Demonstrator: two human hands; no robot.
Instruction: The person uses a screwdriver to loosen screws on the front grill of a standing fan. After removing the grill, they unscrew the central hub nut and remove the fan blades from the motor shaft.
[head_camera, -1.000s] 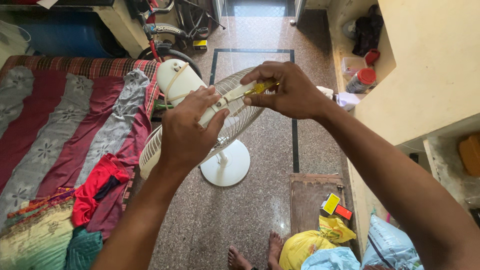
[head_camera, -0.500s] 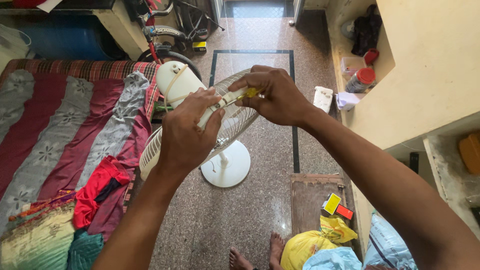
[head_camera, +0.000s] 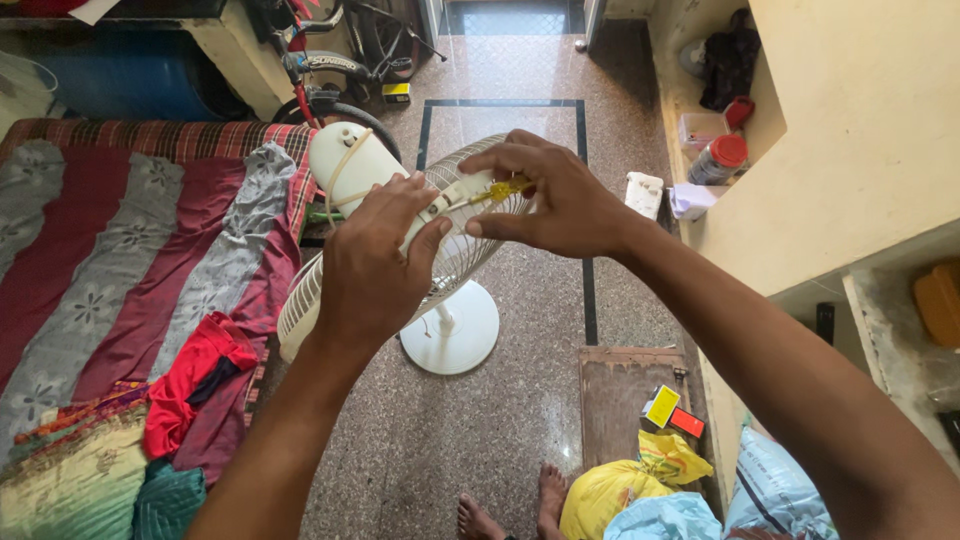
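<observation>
- Left hand (head_camera: 375, 265) clamps over the white fan (head_camera: 345, 165) motor housing, palm down, fingers wrapped on top; the fan stands tilted on the floor beside the bed (head_camera: 110, 250).
- Yellow-handled screwdriver (head_camera: 498, 188) pokes in just right of that grip.
- Right hand (head_camera: 555, 195) pinches the screwdriver handle, wrist cocked, arm reaching in from the right.
- Since a second ago, the right hand has slid slightly left and down; the left grip stays put.

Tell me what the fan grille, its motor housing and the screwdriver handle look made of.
Grille: thin white wire, probably painted metal, with even, fine ribs.
Motor housing: smooth, glossy white shell, likely moulded plastic.
Screwdriver handle, in the right hand: translucent yellow, likely clear plastic; mostly hidden by fingers.
</observation>
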